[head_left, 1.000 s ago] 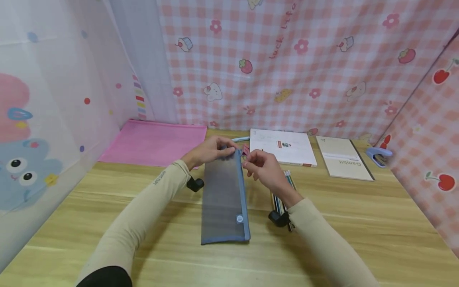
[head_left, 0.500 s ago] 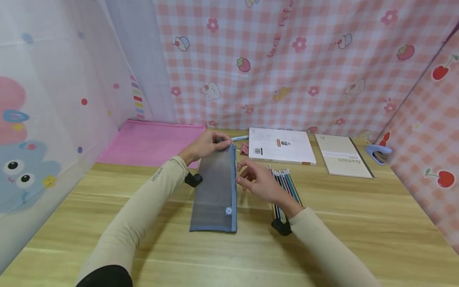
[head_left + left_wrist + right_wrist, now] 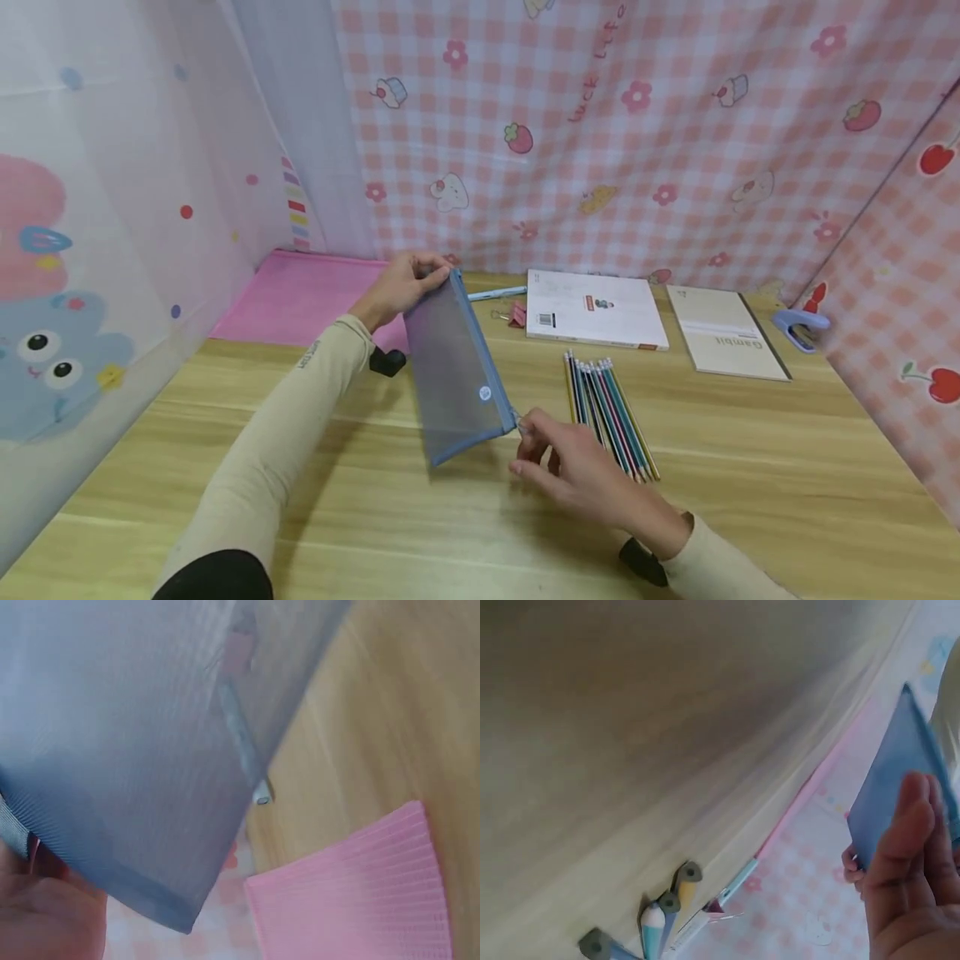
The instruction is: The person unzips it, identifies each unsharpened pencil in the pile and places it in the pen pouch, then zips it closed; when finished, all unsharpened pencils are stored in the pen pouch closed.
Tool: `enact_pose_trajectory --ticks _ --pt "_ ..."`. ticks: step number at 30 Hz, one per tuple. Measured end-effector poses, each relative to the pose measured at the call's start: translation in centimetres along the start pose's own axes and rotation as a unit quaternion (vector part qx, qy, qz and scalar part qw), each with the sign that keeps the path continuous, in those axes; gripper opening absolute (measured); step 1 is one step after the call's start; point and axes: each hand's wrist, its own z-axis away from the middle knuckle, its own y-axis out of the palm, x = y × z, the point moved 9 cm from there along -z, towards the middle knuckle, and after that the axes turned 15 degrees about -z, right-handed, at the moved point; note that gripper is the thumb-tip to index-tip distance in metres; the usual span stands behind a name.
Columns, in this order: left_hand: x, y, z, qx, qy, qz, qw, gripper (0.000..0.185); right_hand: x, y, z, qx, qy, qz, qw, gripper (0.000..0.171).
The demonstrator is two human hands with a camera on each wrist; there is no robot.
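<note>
A grey mesh pouch (image 3: 453, 371) with a blue zip edge is held tilted above the wooden table (image 3: 750, 467), its far end raised and its near corner low. The far end is gripped by the left hand (image 3: 401, 283), whose fingers are curled over the top edge with the thumb underneath. At the near corner, the zip pull seems to be pinched between thumb and forefinger of the right hand (image 3: 577, 471), though the pull itself is too small to be made out clearly; the other fingers are loosely bent just above the table. In the left wrist view the pouch (image 3: 142, 750) fills most of the picture, and a pink folder (image 3: 360, 892) is seen lying flat beyond it.

Just right of the pouch, a row of coloured pencils (image 3: 609, 402) is laid side by side on the table, near the right hand. Further back a white booklet (image 3: 594, 308) and a beige notebook (image 3: 723, 332) are laid flat, with a blue stapler (image 3: 801, 327) at the far right. A pen (image 3: 495, 293) and a pink clip (image 3: 516, 314) are found between the pouch and the booklet. The pink folder (image 3: 307, 296) is partly covered by the left hand.
</note>
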Motion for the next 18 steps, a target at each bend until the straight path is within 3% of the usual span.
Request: enact_pose_trajectory --ticks 4,12,15,18 --pt "-0.1 1.3 0.5 0.031 0.001 -0.031 0.9991 0.028 0.4 -0.9 -0.4 -0.055 -0.045 0.019 0.997 0.023" --pt "-1.2 4.1 1.5 0.072 0.018 -0.107 0.9915 0.045 0.4 -1.6 -1.8 -0.075 -0.086 0.036 0.993 0.031" --pt "-1.9 5.2 2.2 0.095 0.033 -0.154 0.9829 0.058 0.4 -1.6 -2.1 -0.077 -0.088 0.054 0.992 0.030" --pt "-2.7 6.4 3.6 0.135 0.041 -0.210 0.9674 0.072 0.4 -1.4 -2.3 -0.072 -0.090 0.071 0.991 0.027"
